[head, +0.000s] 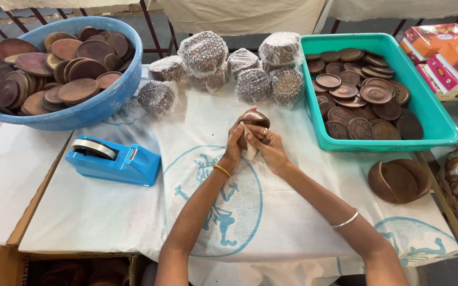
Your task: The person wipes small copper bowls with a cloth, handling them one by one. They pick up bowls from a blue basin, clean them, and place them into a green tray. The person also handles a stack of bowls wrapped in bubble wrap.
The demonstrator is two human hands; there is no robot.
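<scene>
hands: left hand [235, 139] and right hand [269, 147] together grip a small brown wooden piece [254, 118] with a pale cloth [250, 150]
left side: blue tape dispenser [113, 160], blue bowl [80, 114] of wooden discs
right side: teal tray [433, 119] of carved discs, two wooden bowls [398, 180]
back: wrapped bundles [223, 66]
surface: tabletop [96, 217] under white printed cloth

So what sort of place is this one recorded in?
Likely a small craft packing bench: a blue tub and teal tray full of brown wooden discs, bubble-wrapped bundles, and a tape dispenser.
</scene>
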